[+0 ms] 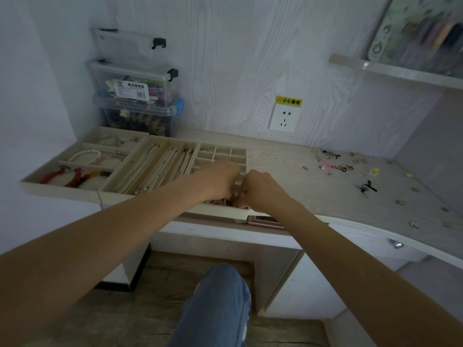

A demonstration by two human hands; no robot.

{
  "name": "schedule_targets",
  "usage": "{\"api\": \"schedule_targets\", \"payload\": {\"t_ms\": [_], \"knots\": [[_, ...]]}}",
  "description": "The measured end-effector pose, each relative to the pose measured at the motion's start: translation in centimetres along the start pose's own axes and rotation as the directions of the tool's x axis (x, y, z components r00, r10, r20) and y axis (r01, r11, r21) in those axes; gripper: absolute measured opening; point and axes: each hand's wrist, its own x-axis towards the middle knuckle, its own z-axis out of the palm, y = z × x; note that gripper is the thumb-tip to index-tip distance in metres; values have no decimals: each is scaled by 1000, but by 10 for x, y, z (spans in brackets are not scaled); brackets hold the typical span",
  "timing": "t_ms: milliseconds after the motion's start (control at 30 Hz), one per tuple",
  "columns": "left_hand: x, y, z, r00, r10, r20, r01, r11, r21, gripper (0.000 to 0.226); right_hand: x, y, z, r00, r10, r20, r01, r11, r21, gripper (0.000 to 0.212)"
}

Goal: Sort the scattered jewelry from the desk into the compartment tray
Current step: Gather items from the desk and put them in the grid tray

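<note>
Head view: left hand [217,180] and right hand [258,189], fingers curled, met over the near end of the compartment tray [221,152]; anything pinched was hidden. Scattered jewelry [335,165] lay on the desk [288,171], far right.

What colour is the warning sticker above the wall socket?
The sticker is yellow with dark characters, seen in the head view just above the white socket.

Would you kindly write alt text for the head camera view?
Both hands, the left hand and the right hand, curl over the near cells of a cream compartment tray. Small scattered jewelry lies on the desk to the right; bracelet and necklace trays sit left.
</note>
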Motion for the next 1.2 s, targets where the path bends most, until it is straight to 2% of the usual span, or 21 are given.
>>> {"api": "schedule_targets", "payload": {"t_ms": [100,167,233,300,400,467,600,700,767,867,967,1100,1200], "knots": [[2,0,1,999,-13,-30,15,999,50,32,2,-2,0,999,37,11,-37,998,-43,13],[3,-1,3,999,-22,-48,25,998,58,35,2,-3,-1,998,53,19,-52,997,-56,11],[3,-3,3,999,-34,-38,36,999,36,40,1,-3,0,998,55,10,-55,997,-63,11],[1,-4,3,999,-40,-21,40,999,-27,35,-2,-3,0,999,49,-6,-49,995,-83,11],[-5,-11,1,1000,15,-14,-17,996,-91,20,-5,-3,0,999,42,-27,-45,992,-114,23],[-10,-13,-2,998,70,6,-70,996,-63,13,-5,-4,0,999,43,-29,-46,991,-124,33],[-22,-7,-10,981,192,19,-191,957,219,18,-4,-6,0,999,49,-18,-51,990,-129,31],[-26,1,-14,950,309,39,-289,829,478,20,-5,-8,-2,999,32,10,-30,995,-95,23],[-25,2,-13,944,319,78,-307,772,557,24,-5,-8,-4,999,27,27,-25,998,-65,27],[-24,-2,-14,963,264,53,-262,868,421,28,-5,-7,-3,999,46,21,-44,997,-61,23],[-27,-11,-13,960,261,101,-279,906,319,20,-3,-7,-1,996,88,8,-87,994,-72,38],[-29,-21,-12,962,247,119,-269,932,242,27,-2,-7,-2,995,102,14,-101,993,-53,31],[-29,-22,-11,959,253,130,-276,937,216,29,-2,-7,-7,997,80,21,-79,996,-38,14]]}}
